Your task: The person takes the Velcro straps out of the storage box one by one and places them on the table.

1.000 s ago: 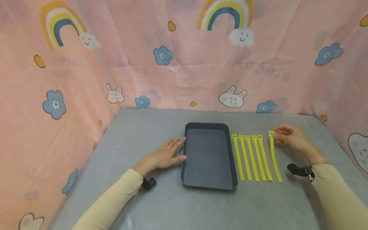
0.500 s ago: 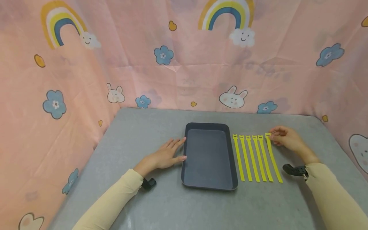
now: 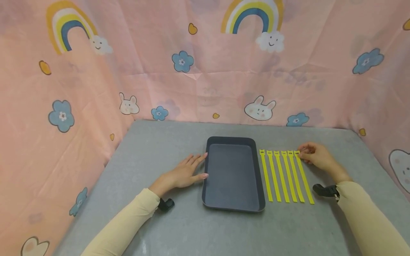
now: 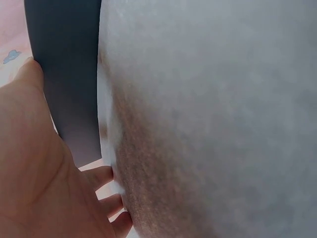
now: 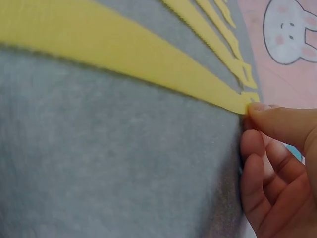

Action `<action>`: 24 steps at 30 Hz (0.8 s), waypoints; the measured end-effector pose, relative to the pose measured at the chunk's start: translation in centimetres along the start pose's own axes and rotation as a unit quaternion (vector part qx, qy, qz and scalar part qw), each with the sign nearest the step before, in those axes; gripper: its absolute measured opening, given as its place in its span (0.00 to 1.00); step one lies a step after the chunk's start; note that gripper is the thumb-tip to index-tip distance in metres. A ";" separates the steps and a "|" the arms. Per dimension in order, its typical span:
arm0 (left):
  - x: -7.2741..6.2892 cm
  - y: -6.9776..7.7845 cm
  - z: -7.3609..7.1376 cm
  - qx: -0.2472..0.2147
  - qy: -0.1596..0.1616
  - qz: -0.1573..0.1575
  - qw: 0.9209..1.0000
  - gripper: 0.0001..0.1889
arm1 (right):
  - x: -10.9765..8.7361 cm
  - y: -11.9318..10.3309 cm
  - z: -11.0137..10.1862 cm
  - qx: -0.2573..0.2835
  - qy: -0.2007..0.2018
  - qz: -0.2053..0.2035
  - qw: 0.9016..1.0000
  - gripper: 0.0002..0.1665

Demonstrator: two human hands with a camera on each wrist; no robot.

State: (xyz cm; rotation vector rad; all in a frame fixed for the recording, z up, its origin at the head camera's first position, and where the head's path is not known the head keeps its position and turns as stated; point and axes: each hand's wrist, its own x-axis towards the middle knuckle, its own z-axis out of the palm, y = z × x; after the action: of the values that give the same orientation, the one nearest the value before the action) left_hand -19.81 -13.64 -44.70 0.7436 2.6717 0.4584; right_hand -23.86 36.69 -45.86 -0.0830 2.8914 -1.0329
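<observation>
Several yellow hook-and-loop cable ties lie side by side in a row, slotted heads at the far end, right of a dark grey baking tray [image 3: 230,177]. My right hand [image 3: 318,156] pinches the head of the rightmost cable tie [image 3: 305,178] between thumb and fingers. In the right wrist view this cable tie [image 5: 148,59] runs from the fingertips across to the left edge. My left hand [image 3: 184,174] is spread, with its thumb and a fingertip touching the tray's left side. The left wrist view shows the tray's outer wall [image 4: 67,89] against the thumb.
A grey tabletop [image 3: 179,227] carries everything. Pink patterned cloth [image 3: 211,85] hangs behind the table and along both sides. Each wrist has a black camera mount, such as the right mount [image 3: 325,190].
My right hand has moved left with the head of the rightmost cable tie, so it now lies close to the others in the row. My left hand and the tray have stayed put.
</observation>
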 end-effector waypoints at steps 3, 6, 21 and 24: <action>0.0 0.0 0.0 0.000 -0.001 0.003 1.000 0.43 | -0.1 -0.1 0.2 -0.002 0.002 -0.003 1.000 0.18; 0.0 -0.1 0.1 0.002 -0.001 0.004 1.000 0.43 | -0.1 -0.1 0.4 -0.006 0.007 0.000 1.000 0.17; 0.2 0.2 -0.8 0.004 0.006 0.016 1.000 0.44 | -0.4 -2.0 -0.4 -0.032 0.093 -0.033 0.995 0.21; 0.1 0.2 -1.8 0.003 0.028 0.028 0.999 0.44 | -0.8 -4.2 -1.5 -0.049 0.115 -0.071 0.990 0.26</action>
State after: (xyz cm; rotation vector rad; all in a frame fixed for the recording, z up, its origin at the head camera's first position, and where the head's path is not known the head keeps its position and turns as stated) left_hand -20.53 -13.87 -43.02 0.8221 2.7113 0.4921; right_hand -23.03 34.49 -41.98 -0.1898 3.1864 -0.9792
